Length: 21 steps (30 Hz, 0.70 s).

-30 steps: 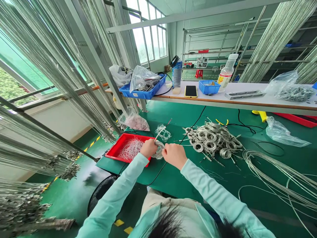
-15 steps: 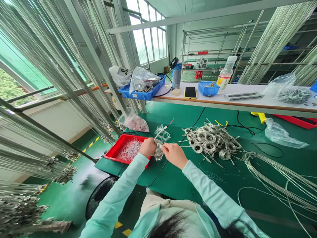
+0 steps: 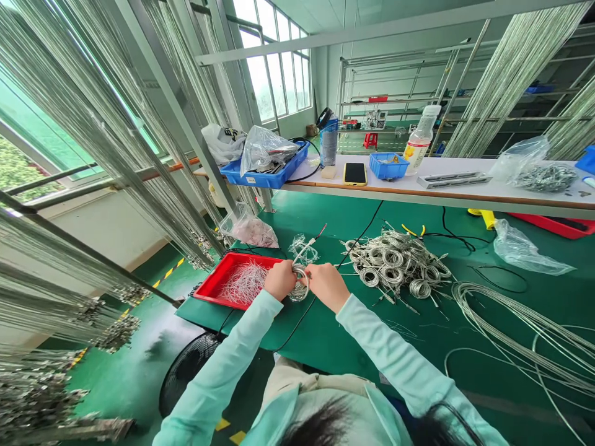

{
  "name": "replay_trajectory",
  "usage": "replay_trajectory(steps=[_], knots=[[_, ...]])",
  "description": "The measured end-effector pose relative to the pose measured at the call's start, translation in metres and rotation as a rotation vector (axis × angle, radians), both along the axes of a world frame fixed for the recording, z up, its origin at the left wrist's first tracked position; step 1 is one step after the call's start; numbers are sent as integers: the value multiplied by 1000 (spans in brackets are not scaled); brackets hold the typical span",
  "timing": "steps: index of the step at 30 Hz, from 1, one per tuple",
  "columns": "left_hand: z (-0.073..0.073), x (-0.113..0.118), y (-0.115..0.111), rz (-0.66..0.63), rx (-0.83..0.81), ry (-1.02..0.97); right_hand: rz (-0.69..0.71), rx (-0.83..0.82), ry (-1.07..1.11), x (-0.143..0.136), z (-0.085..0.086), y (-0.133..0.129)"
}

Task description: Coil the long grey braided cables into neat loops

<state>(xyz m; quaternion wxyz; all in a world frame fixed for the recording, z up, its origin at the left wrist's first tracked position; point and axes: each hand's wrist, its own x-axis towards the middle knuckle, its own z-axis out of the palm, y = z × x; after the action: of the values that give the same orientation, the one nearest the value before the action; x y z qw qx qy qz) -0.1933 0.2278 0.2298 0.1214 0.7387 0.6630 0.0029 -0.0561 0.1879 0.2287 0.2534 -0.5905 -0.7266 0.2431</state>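
Observation:
Between my hands is a small coil of pale cable [image 3: 300,291], held just above the green table beside a red tray. My left hand [image 3: 280,280] is closed around the coil's left side, and a cable end with reddish wires sticks up past it. Thumb and fingers of my right hand [image 3: 328,285] pinch the coil's right side; my fingers partly hide the grip. The red tray [image 3: 210,291] holds many thin white strips. Right of my hands lies a heap of similar coiled cables [image 3: 395,263]. A tangle of clear plastic [image 3: 304,246] lies just behind the coil.
Long loose cables [image 3: 506,322] spread over the table's right side. A clear bag with pinkish contents [image 3: 255,230] stands behind the tray. On the raised shelf are a blue bin [image 3: 274,176], a phone [image 3: 355,174] and a bottle [image 3: 421,142]. A black fan [image 3: 186,371] stands below left.
My right hand has come slightly closer to the left, onto the coil's side. The cable strand that ran out to the right of it no longer shows. The coil's ring now faces me more openly.

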Motion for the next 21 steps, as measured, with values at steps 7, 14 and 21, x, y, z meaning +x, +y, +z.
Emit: replay_trajectory(steps=[7,14,21], knots=[[-1,1,-1,29,19,-8,28,165,-104,-2,-7,-2],[-2,-5,9,52,16,-84,-100,284,-32,-17,-32,-16],[1,-5,3,65,74,-59,-90,323,-77,-8,-21,-18]])
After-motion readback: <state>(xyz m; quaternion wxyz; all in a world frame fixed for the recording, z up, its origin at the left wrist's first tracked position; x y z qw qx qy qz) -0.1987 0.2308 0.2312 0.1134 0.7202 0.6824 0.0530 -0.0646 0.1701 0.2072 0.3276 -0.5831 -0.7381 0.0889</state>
